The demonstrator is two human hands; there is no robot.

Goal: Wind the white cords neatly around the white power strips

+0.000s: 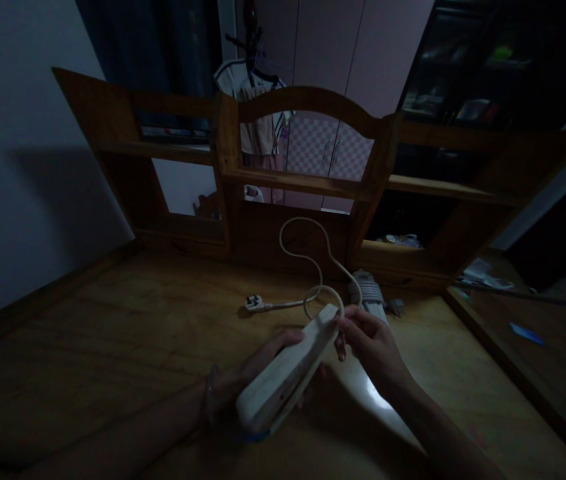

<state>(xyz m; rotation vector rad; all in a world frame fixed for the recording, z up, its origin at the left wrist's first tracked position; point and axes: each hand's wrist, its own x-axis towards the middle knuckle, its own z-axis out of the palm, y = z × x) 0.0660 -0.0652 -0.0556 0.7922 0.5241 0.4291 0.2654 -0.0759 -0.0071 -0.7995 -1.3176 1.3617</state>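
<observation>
A long white power strip point(287, 370) is lifted a little above the wooden desk point(113, 333). My left hand point(263, 363) is wrapped around its underside, closed on it. My right hand point(370, 340) pinches the white cord point(313, 267) where it leaves the far end of the strip. The cord loops up toward the back of the desk and curls back down. Its plug point(253, 303) lies on the desk to the left of the loop. A bracelet sits on my left wrist.
A second white power strip point(370, 297) lies on the desk just beyond my right hand. A wooden hutch with shelves point(307, 180) stands along the desk's back edge. Clothes hang behind it. A pale wall is at the left; a dark cabinet at the right.
</observation>
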